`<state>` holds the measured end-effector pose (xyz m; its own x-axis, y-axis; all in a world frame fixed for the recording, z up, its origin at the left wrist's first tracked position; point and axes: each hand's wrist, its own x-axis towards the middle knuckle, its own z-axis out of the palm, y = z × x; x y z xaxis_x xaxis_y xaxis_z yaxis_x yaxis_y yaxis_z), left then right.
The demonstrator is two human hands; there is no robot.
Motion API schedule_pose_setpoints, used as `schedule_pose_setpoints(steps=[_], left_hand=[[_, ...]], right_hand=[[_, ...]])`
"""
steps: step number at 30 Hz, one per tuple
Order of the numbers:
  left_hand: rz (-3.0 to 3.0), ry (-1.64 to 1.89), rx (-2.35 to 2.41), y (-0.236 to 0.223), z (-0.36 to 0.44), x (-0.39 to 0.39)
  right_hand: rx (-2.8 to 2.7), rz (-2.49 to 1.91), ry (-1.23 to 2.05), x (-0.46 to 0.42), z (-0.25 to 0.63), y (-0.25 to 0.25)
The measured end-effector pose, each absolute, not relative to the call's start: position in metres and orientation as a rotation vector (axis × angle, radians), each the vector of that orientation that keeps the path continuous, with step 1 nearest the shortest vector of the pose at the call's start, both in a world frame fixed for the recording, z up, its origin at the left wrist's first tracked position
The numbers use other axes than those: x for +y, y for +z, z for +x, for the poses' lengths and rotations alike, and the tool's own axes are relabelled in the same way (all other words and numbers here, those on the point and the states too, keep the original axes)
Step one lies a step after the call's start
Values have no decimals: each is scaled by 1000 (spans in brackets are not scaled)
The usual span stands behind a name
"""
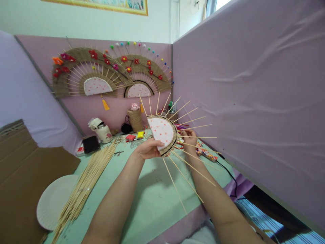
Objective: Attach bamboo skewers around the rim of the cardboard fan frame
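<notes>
My left hand [149,149] grips a half-round fan piece [162,130] by its lower corner, thumb on the front. The piece is tilted, its straight side to the left. Its face is white with red dots, edged with brown twine and a black line. Thin wooden sticks [189,120] radiate from its curved edge. Just right of that edge, my right hand [190,137] is closed among the sticks, fingertips pinched together. What they pinch is too small to make out. Behind this hand lies a flower-patterned glue gun [207,152] with a black cord.
A bundle of sticks [88,184] overlaps a white paper plate [48,206] beside cardboard [27,179] on the left. Behind stand a white bottle [101,130] and a twine roll [135,120]. Decorated fans [76,56] hang on the back panel. A purple-covered partition [243,88] bounds the right.
</notes>
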<state>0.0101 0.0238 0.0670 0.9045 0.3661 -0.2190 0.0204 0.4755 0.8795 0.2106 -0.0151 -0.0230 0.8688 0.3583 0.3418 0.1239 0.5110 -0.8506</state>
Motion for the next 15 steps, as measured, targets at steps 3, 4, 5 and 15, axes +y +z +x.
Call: schedule_pose_setpoints(steps=[3,4,5,15], left_hand=[[1078,198,368,69,7,25],[1082,184,331,70,7,25],[1084,170,290,70,6,25],[1034,140,275,71,5,30]], right_hand=[[-516,-1062,132,-14,212,-25],[-511,-1064,129,-14,212,-25],[-506,-1060,130,-14,212,-24],[-486,-993,143,-15,209,-19]])
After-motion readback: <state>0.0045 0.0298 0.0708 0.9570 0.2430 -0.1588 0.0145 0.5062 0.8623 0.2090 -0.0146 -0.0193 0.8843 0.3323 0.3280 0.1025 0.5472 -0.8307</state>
